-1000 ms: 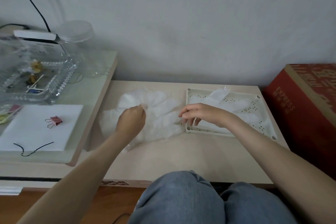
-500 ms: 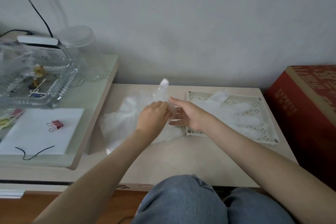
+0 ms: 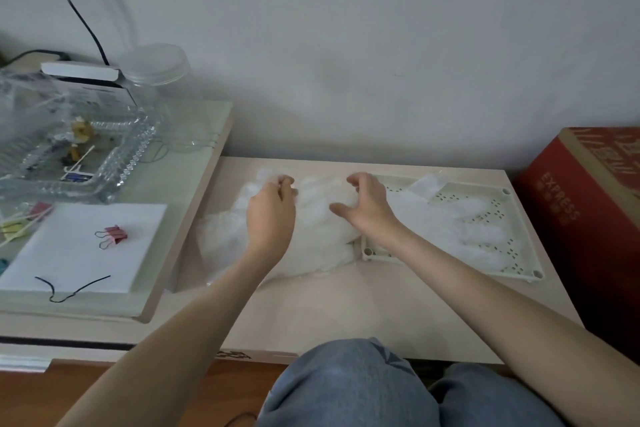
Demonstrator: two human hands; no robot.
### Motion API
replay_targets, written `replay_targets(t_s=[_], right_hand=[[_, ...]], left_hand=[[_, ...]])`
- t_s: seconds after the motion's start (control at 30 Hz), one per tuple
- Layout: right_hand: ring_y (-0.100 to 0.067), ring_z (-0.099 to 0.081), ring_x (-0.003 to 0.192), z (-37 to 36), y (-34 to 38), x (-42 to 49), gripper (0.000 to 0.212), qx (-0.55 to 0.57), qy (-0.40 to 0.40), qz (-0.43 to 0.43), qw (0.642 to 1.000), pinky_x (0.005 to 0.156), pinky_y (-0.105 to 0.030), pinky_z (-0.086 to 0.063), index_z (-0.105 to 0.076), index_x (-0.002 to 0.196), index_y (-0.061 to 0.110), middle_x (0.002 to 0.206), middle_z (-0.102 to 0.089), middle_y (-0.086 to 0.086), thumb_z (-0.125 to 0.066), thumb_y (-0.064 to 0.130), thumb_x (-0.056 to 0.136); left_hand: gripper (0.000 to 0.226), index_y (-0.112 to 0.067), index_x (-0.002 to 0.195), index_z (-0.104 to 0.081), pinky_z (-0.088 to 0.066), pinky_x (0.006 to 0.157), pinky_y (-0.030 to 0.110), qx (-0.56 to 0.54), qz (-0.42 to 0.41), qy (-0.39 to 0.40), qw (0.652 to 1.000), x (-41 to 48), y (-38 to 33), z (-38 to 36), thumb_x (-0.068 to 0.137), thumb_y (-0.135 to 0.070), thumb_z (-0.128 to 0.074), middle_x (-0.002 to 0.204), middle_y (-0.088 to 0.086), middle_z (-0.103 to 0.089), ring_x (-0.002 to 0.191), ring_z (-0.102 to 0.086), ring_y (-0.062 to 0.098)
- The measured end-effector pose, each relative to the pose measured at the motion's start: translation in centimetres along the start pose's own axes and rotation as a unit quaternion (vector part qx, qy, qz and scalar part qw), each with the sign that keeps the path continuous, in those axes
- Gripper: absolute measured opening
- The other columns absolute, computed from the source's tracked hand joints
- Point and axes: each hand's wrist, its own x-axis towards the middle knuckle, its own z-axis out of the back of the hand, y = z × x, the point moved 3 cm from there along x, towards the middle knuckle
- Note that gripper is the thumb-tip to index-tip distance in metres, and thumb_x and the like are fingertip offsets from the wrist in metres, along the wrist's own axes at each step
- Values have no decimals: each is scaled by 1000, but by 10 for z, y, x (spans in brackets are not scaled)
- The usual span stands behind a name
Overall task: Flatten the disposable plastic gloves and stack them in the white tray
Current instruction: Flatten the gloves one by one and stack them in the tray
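Note:
A heap of crumpled clear plastic gloves (image 3: 311,246) lies on the low beige table, left of the white perforated tray (image 3: 498,215). Flattened gloves (image 3: 464,232) lie inside the tray. My left hand (image 3: 272,215) is over the heap's far left part, its fingers curled and pinching a glove (image 3: 320,189) at its left end. My right hand (image 3: 367,206) hovers at the tray's left edge with curled fingers gripping the same glove's right end. That glove is stretched between the two hands above the heap.
A higher glass-topped side table (image 3: 180,184) stands at the left with a crystal dish (image 3: 117,163), a clear jar (image 3: 156,80), white paper and a red binder clip (image 3: 112,236). A red cardboard box (image 3: 588,218) sits right of the tray. My knees are at the table's near edge.
The hands, close together half a second ago with a glove raised between them, have moved apart and spread the glove sideways over the heap.

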Motion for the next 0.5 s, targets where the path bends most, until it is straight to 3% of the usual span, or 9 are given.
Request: replay_targets(t_s=[0.03,0.1,0.17,0.23,0.3,0.33,0.4,0.5], right_hand=[[-17,-46,115,3,8,-1,43,33,-8,25,999,97,-30,-40,-50,120,13,120,-50,-1,-69,32,86],[-16,-57,96,4,18,0,35,163,76,-14,984,87,-31,-46,-60,102,13,100,-60,0,-62,46,89],[-19,-60,84,0,23,-2,50,291,214,-68,930,79,-31,-48,-64,99,13,91,-63,-5,-54,60,84],[-18,-61,83,3,25,-3,50,430,263,-66,861,75,-28,-48,-66,101,17,91,-64,-5,-52,62,81],[-17,-64,83,14,17,-4,41,537,226,-74,809,72,-25,-51,-66,95,16,88,-66,-3,-49,52,89],[-17,-66,82,22,10,-6,37,565,205,-76,796,71,-25,-52,-66,92,14,85,-67,-3,-47,46,93],[-18,-67,81,37,-5,-11,30,583,167,-85,791,70,-27,-53,-66,90,11,85,-68,-5,-48,34,94],[-21,-65,79,57,-37,-12,23,578,95,-124,801,64,-27,-55,-67,81,8,75,-68,-6,-51,19,94]], left_hand=[[30,-18,114,-60,-35,70,22,-22,-6,-5,1000,-2,-7,1,102,-25,-33,98,-4,-70,89,-60,10],[29,-20,113,-59,-36,69,18,-65,-34,5,997,-8,-26,0,103,-26,-33,94,-5,-69,87,-60,9],[25,-24,110,-59,-43,65,21,-78,-81,45,993,-16,-44,-3,101,-23,-35,85,-3,-69,78,-62,11],[28,-28,115,-59,-50,68,24,-76,-119,126,982,-22,-57,-13,98,-20,-39,86,1,-70,79,-64,13],[33,-22,118,-60,-50,73,29,-75,-149,230,959,-28,-64,-25,90,-20,-43,91,3,-70,84,-65,16],[37,-11,111,-62,-49,75,35,-75,-154,278,945,-31,-67,-32,80,-21,-44,90,8,-68,83,-63,20],[49,2,105,-59,-47,81,43,-65,-150,352,922,-37,-70,-44,65,-21,-41,96,19,-63,89,-60,29],[63,-13,125,-53,-48,95,29,-99,-164,407,893,-47,-79,-60,64,-10,-37,114,5,-63,108,-60,17]])
